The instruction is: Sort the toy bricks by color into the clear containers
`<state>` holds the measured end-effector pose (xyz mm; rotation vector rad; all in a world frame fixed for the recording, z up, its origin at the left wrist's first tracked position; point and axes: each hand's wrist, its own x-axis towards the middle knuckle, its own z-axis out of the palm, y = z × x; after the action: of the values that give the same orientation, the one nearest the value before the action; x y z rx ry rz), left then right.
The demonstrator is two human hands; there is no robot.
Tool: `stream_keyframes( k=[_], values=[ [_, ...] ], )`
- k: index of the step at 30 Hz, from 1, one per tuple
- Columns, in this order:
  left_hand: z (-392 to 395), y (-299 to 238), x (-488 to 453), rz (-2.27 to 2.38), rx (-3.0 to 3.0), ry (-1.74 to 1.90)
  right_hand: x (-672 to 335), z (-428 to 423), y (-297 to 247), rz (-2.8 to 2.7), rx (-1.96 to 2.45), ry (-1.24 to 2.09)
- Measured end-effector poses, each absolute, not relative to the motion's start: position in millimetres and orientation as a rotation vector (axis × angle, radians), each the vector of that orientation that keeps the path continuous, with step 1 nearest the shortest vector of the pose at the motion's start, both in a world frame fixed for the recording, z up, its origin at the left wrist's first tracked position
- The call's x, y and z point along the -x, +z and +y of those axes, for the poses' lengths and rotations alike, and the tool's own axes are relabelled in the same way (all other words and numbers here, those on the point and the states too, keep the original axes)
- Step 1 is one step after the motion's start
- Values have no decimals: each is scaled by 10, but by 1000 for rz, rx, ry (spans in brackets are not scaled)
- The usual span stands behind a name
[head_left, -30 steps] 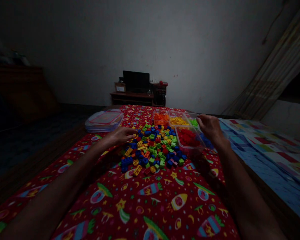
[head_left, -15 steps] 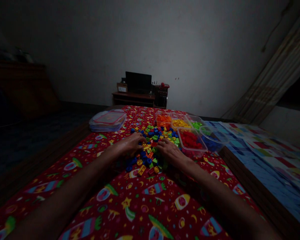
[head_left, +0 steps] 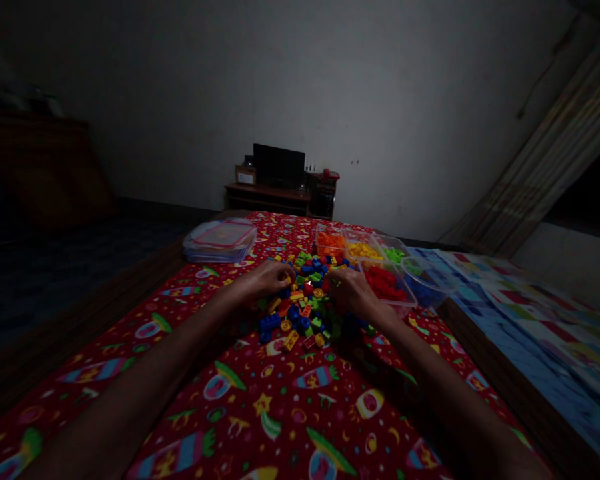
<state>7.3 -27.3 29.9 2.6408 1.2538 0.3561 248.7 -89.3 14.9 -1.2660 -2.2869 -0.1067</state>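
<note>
"Where does the camera look from?"
"The person's head, above the cloth's (head_left: 230, 413) near end, facing forward and down."
"How near is it?"
"Close over the near cloth; the left hand (head_left: 269, 277), right hand (head_left: 351, 291) and bricks (head_left: 304, 313) are farther out, mid-view."
"And beyond?"
"The monitor (head_left: 279, 165) and wall (head_left: 405, 100), far. It's wide: cabinet (head_left: 40, 173) at left, curtain (head_left: 540, 147) at right."
</note>
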Motion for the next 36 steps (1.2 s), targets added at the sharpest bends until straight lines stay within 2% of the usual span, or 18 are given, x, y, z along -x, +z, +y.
stream_keyframes(
  k=[7,12,15,19,23,30,36],
  values=[
    [-285,302,-51,1315,-2672,388,-2269,-621,273,-2160,1575,-81],
    [-248,243,-45,1276,-2675,456,-2208,-506,1,-2273,1440,-167],
    [-209,112,-128,1234,-2693,645,-2192,-528,-22,-2290,1392,-140],
    [-194,-59,-248,997,-2707,720,-2178,-584,118,-2185,1441,109],
    [-201,-118,-264,1017,-2725,688,-2212,-577,187,-2020,1427,322],
    [-129,-175,-195,1119,-2667,746,-2317,-562,158,-1535,1199,1143],
    [-192,9,-225,1178,-2273,822,-2301,-600,215,-1402,1114,1296]
  ],
)
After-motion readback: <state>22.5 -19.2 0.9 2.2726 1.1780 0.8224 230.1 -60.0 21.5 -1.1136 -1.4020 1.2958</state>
